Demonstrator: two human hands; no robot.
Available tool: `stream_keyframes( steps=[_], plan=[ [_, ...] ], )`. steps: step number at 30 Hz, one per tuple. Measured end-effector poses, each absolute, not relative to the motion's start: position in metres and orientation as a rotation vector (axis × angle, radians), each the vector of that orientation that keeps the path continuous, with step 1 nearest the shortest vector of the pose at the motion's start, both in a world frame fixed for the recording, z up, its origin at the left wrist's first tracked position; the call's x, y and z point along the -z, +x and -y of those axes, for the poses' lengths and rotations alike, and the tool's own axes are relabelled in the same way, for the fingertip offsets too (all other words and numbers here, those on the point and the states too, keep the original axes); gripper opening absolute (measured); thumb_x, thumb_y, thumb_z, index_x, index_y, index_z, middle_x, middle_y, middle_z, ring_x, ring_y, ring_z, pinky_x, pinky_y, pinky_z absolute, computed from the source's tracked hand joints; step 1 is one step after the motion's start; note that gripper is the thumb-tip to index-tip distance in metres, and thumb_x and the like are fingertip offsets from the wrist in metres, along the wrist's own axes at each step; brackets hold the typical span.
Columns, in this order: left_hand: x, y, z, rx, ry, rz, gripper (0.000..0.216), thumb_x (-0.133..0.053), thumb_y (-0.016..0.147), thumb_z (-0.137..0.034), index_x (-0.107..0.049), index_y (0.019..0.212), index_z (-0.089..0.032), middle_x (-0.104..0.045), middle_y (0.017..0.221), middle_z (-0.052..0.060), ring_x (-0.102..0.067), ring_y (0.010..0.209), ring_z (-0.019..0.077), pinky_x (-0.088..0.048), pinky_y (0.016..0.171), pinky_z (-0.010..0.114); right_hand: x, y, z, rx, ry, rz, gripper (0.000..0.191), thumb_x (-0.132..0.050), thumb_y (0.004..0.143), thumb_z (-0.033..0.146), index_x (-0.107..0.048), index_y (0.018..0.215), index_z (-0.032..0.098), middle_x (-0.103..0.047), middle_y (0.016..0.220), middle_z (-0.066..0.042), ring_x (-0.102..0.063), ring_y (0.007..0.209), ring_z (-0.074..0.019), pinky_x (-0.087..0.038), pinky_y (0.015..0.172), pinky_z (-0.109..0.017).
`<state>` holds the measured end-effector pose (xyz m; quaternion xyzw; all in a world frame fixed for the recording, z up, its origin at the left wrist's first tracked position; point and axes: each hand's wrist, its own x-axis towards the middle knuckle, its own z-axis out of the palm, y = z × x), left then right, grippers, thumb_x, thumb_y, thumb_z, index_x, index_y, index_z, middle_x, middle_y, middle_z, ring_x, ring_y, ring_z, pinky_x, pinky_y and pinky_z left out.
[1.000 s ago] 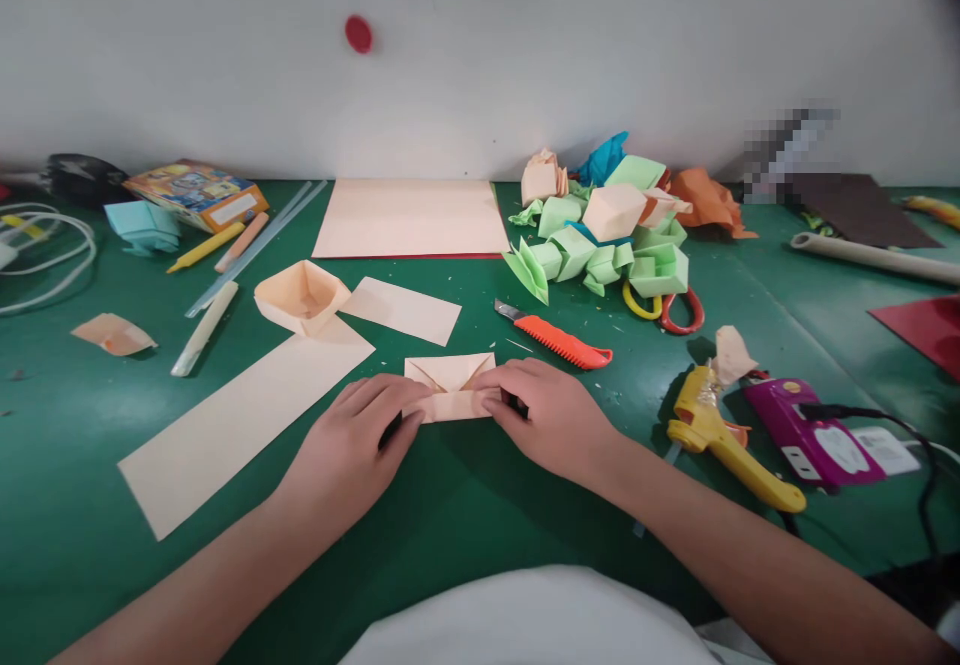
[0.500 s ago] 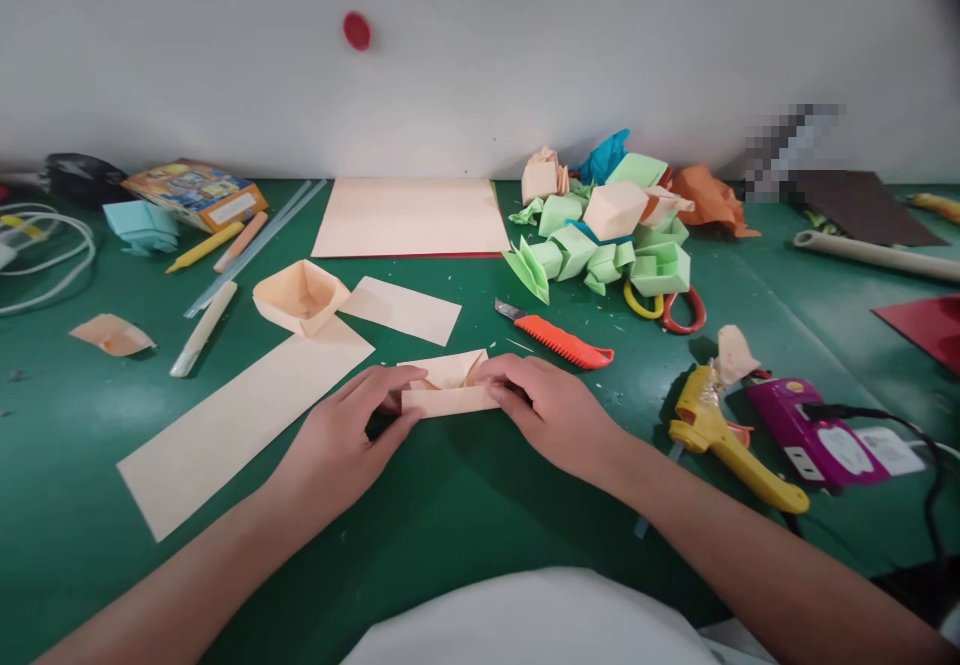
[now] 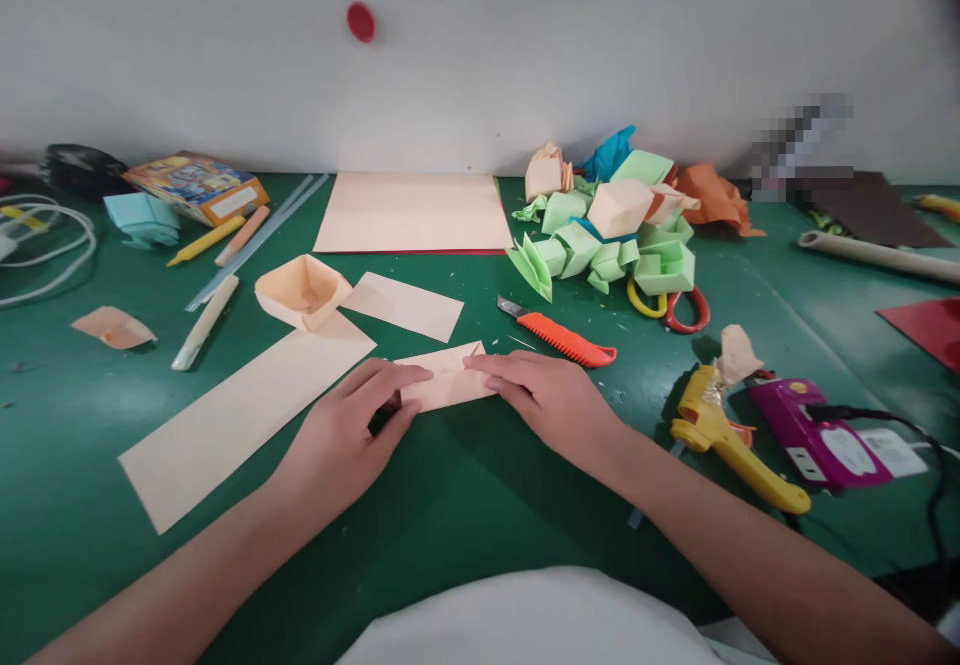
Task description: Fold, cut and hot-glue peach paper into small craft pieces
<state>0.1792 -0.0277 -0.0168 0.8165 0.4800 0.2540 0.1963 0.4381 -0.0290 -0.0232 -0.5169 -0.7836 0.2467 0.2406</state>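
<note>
A small piece of folded peach paper lies on the green table between my hands. My left hand pinches its left end, thumb at the near edge and fingers on top. At the right end, my right hand presses fingertips on the paper's upper face, with the thumb near its edge. The paper looks flattened, with a small raised corner at the far right. Beyond my left hand are a long peach paper strip, an open peach paper box and a shorter paper rectangle.
An orange utility knife lies with its blade out. Behind it are a pile of folded papers and scissors. A yellow glue gun and purple power adapter are at right. Peach sheets rest against the wall.
The paper's raised, open pocket is now pressed flat. My right fingers have moved slightly left onto the top of the paper. My left hand stays at its end.
</note>
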Motion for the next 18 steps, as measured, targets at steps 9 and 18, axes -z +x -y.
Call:
stream_keyframes(
  steps=[9, 18],
  plan=[
    [0.016, 0.179, 0.027, -0.733, 2.292, -1.341, 0.021, -0.052, 0.099, -0.027, -0.068, 0.112, -0.028, -0.067, 0.107, 0.001, -0.066, 0.083, 0.0144, -0.056, 0.073, 0.026, 0.028, 0.439, 0.028, -0.529, -1.308, 2.166, 0.039, -0.058, 0.098, 0.017, -0.070, 0.130, 0.034, -0.072, 0.105, 0.000, -0.068, 0.083, -0.0135, -0.050, 0.066, -0.024],
    [0.020, 0.180, 0.029, -0.727, 2.361, -1.396, 0.021, -0.050, 0.099, -0.026, -0.064, 0.115, -0.024, -0.066, 0.109, 0.004, -0.067, 0.093, 0.0184, -0.057, 0.080, 0.031, 0.031, 0.435, 0.029, -0.307, -1.387, 2.346, 0.042, -0.053, 0.098, 0.012, -0.073, 0.125, 0.037, -0.067, 0.113, -0.004, -0.062, 0.095, -0.0194, -0.052, 0.073, -0.030]
  ],
)
